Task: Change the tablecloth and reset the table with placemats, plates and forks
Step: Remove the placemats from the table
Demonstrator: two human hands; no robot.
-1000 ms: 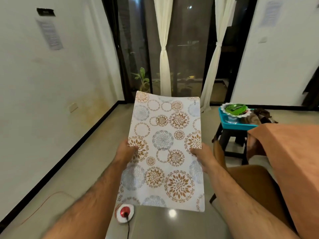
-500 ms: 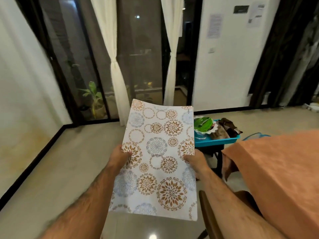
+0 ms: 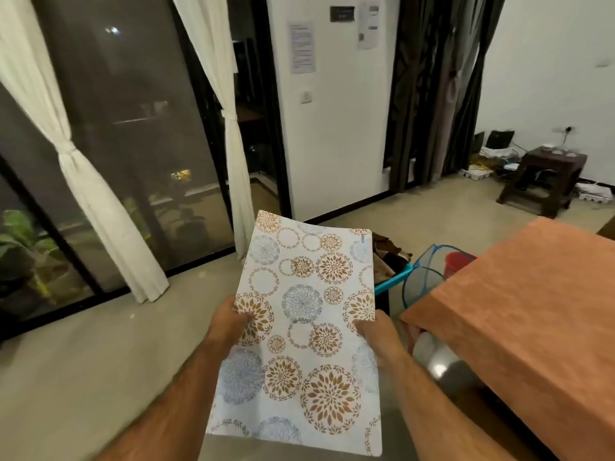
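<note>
Placemat (image 3: 301,327) held up in front of the chest, off any surface, patterned face toward the camera. Long axis running near to far, far end tipped slightly right. Looks stiff enough to stay flat between the two grips.

Left hand (image 3: 229,322) clamped on the left long edge, thumb over the printed face, fingers hidden behind. Right hand (image 3: 377,339) clamped on the right long edge, about level with the left, thumb on top as well. Hands apart by the width of the mat, one on each side of its middle.

Table (image 3: 519,324) under an orange tablecloth (image 3: 549,294) lies to the right, its near-left corner just beside the right hand. No plates or forks visible on the cloth in this view. Right hand clearly the nearer to the table; left hand well apart from it, with the whole mat between.

Judgement: cloth already changed, mat laying in hand. Coming move calls for a swing to the right and a quarter turn, so the long axis runs along the table edge.

Far right: dark stool (image 3: 545,181). Behind the mat: blue tray edge (image 3: 394,277), mesh basket (image 3: 422,277).
</note>
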